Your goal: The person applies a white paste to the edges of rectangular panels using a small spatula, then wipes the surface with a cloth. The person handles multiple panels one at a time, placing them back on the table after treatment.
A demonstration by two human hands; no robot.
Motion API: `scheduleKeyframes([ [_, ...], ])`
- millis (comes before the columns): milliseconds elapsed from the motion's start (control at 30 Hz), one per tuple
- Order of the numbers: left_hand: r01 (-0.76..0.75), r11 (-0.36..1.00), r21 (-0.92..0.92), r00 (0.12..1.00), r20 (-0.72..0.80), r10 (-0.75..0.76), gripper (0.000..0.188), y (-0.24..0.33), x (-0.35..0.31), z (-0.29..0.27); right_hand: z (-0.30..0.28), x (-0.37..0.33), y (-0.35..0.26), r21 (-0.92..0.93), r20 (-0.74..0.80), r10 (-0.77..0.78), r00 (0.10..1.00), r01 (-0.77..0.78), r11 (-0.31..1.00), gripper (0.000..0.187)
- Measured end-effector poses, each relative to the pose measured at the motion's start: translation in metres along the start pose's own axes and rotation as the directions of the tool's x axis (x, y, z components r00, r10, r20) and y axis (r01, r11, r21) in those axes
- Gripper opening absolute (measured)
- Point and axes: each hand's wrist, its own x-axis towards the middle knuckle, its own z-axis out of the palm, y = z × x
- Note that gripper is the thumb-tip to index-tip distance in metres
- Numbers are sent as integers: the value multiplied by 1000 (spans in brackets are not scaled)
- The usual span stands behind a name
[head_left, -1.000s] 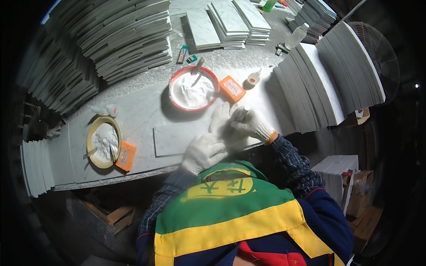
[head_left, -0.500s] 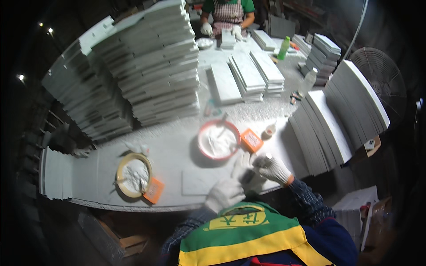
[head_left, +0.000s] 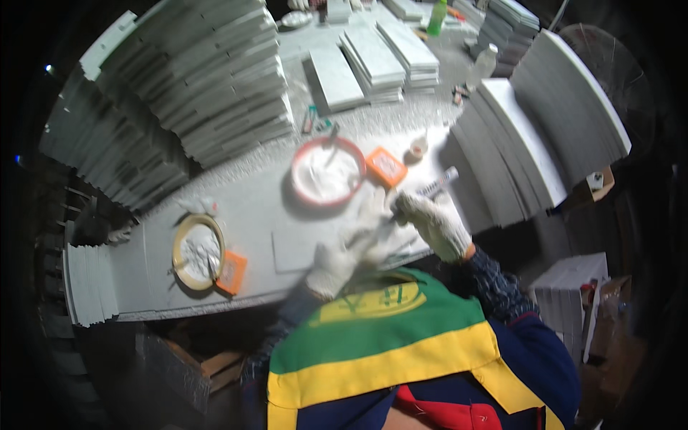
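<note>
My right hand, in a white knitted glove, is closed around a white marker pen, whose pale end sticks up past the fingers. To its left, my left hand, gloved too, hovers over a flat pale slab lying at the table's near edge. Its fingers point toward the right hand and are smeared by motion, so whether they hold anything is unclear. A crumpled white glove-like cloth lies just beyond, between the hands and a pink-rimmed bowl of white paste.
An orange box and a small bottle stand beside the bowl. A yellowish bowl with another orange box is at left. Tall slab stacks rise at far left, and upright slabs at right.
The view has tilted down, so the table sits higher and the co-worker is mostly out of sight. The marker now shows lengthwise in my right hand. My left hand has shifted slightly left.
</note>
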Motion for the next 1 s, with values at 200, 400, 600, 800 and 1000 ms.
scheduleKeyframes([
  [200, -83, 996, 43, 997, 0, 83, 31, 23, 10, -4, 28, -3, -21, -132, 111, -38, 993, 52, 990, 19],
  [400, -83, 996, 43, 997, 5, 83, 34, 22, 10, -4, 29, 1, -20, -276, 107, -10, 994, 40, 960, 16],
  [600, -133, 987, 91, 991, 28, 131, 29, 30, 13, -2, 26, 7, -6, -541, 212, -156, 965, 248, 804, 16],
  [800, -43, 991, 123, 997, 68, 35, 32, 32, 11, -5, 21, 10, -15, -626, 384, -183, 905, 401, 669, 21],
  [1000, -56, 998, 19, 991, 124, 53, 31, 22, 8, -3, 8, -9, -38, -541, 190, 34, 981, 76, 838, 27],
])
